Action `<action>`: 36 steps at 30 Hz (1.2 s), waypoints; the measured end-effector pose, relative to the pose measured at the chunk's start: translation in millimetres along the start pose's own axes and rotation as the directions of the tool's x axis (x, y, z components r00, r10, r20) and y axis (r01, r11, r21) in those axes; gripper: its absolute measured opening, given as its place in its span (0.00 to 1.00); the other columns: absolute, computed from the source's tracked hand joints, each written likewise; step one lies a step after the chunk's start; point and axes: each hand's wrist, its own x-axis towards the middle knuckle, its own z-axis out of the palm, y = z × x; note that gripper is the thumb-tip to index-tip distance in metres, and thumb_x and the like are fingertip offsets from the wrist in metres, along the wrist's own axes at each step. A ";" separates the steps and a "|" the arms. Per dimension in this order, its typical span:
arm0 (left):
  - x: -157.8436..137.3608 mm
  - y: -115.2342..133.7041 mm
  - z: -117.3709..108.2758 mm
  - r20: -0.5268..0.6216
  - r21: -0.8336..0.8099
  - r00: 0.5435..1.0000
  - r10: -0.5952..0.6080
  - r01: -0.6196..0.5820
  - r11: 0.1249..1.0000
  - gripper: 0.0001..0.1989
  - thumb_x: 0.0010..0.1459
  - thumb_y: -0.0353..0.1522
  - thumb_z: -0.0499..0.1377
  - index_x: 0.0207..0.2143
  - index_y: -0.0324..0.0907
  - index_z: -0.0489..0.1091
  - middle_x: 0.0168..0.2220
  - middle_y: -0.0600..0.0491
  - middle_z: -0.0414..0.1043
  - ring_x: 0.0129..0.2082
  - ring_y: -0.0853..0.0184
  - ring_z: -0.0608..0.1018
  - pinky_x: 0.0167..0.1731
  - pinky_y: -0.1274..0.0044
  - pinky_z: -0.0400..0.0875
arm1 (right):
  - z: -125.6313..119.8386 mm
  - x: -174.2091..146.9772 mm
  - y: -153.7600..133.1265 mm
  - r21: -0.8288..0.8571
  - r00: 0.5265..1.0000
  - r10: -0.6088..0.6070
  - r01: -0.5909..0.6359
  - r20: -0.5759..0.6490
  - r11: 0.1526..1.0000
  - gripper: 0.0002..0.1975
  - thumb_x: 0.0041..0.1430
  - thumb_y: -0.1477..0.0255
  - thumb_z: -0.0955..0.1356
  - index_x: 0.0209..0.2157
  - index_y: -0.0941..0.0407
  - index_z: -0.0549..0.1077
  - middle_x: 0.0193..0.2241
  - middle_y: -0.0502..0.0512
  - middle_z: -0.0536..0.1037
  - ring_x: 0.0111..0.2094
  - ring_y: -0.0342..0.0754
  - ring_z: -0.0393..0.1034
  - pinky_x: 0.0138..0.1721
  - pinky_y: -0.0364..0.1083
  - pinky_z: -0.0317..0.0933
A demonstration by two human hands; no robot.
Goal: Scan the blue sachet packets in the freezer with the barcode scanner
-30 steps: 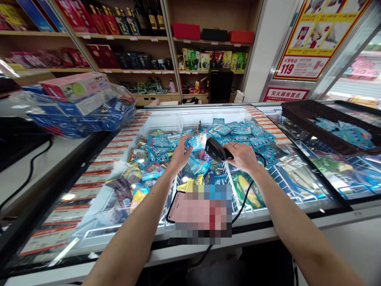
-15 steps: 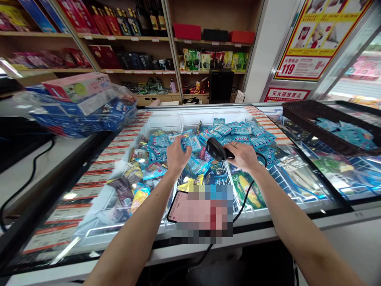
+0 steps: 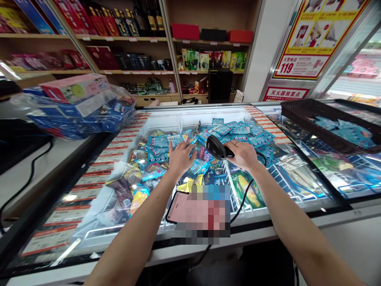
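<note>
- Had the black scanner [image 3: 216, 147] clutched in the right hand [image 3: 243, 154], just above blue packets [image 3: 256, 138] heaped at a glass-topped display chest [image 3: 256, 241]; couldn't tell whether on top or inside.
- Held the left hand [image 3: 181, 159] palm down nearby, outer fingers loosely spread; couldn't tell if pinching a packet.
- Could've easily knocked the phone [image 3: 178, 207] askew, what with the slack cable [image 3: 245, 194] looping right past it.
- Saw stocked shelves [image 3: 208, 16] behind, a brown tray [image 3: 299, 117] on the right, plastic-wrapped boxes [image 3: 86, 113] on the left.
</note>
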 end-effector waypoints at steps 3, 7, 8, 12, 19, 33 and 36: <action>-2.9 -6.3 -0.9 -0.008 0.043 0.993 -0.118 0.118 0.992 0.17 0.62 0.40 0.49 0.49 0.49 0.71 0.54 0.46 0.68 0.61 0.50 0.61 0.60 0.45 0.35 | 0.1 0.0 1.4 0.002 1.000 0.023 -0.023 0.011 1.000 0.14 0.60 0.63 0.65 0.46 0.52 0.71 0.36 0.53 0.77 0.36 0.48 0.69 0.33 0.44 0.51; -5.5 -14.3 -5.5 0.012 0.077 0.978 -0.206 0.205 0.976 0.19 0.62 0.42 0.47 0.51 0.50 0.69 0.59 0.45 0.62 0.63 0.47 0.58 0.57 0.42 0.41 | -1.0 0.3 1.7 -0.003 0.999 0.039 -0.039 0.022 0.999 0.14 0.59 0.64 0.66 0.46 0.52 0.71 0.37 0.54 0.77 0.36 0.47 0.69 0.33 0.44 0.52; -5.5 -16.5 -6.3 0.017 0.087 0.978 -0.210 0.207 0.974 0.19 0.62 0.42 0.47 0.51 0.51 0.69 0.59 0.46 0.62 0.62 0.47 0.58 0.58 0.43 0.42 | -1.3 0.3 1.7 -0.004 0.999 0.040 -0.040 0.024 0.999 0.15 0.59 0.64 0.66 0.46 0.52 0.71 0.37 0.54 0.77 0.36 0.47 0.69 0.33 0.44 0.52; -4.6 -27.5 -6.4 0.006 0.118 0.973 -0.229 0.227 0.967 0.19 0.62 0.41 0.47 0.53 0.52 0.68 0.59 0.47 0.63 0.62 0.50 0.59 0.59 0.45 0.42 | -2.6 -0.5 3.3 -0.010 0.999 0.048 -0.048 0.006 0.999 0.15 0.60 0.64 0.65 0.47 0.53 0.71 0.37 0.54 0.77 0.36 0.48 0.69 0.34 0.44 0.52; -3.4 -31.3 -7.2 -0.031 0.133 0.973 -0.230 0.232 0.964 0.20 0.63 0.34 0.45 0.54 0.51 0.67 0.64 0.49 0.55 0.67 0.54 0.52 0.60 0.45 0.33 | -8.0 -3.3 12.9 -0.018 0.986 0.134 -0.137 -0.096 0.990 0.15 0.60 0.63 0.64 0.47 0.54 0.72 0.36 0.55 0.76 0.36 0.49 0.69 0.34 0.45 0.52; 7.5 -9.0 -6.0 0.109 -0.120 0.982 0.157 -0.144 0.982 0.22 0.66 0.39 0.42 0.60 0.50 0.58 0.60 0.51 0.64 0.63 0.64 0.61 0.65 0.56 0.36 | -13.1 -20.9 36.7 -0.048 0.945 0.274 -0.286 -0.179 0.957 0.15 0.59 0.64 0.65 0.45 0.55 0.73 0.35 0.56 0.77 0.35 0.50 0.69 0.32 0.45 0.53; 12.6 3.7 -6.8 0.223 -0.213 0.907 0.358 -0.314 0.925 0.24 0.67 0.41 0.41 0.63 0.51 0.53 0.65 0.55 0.54 0.67 0.66 0.52 0.66 0.62 0.38 | -8.7 -23.1 37.6 -0.036 0.936 0.303 -0.314 -0.179 0.949 0.15 0.58 0.63 0.65 0.45 0.54 0.73 0.35 0.56 0.77 0.34 0.50 0.69 0.31 0.45 0.53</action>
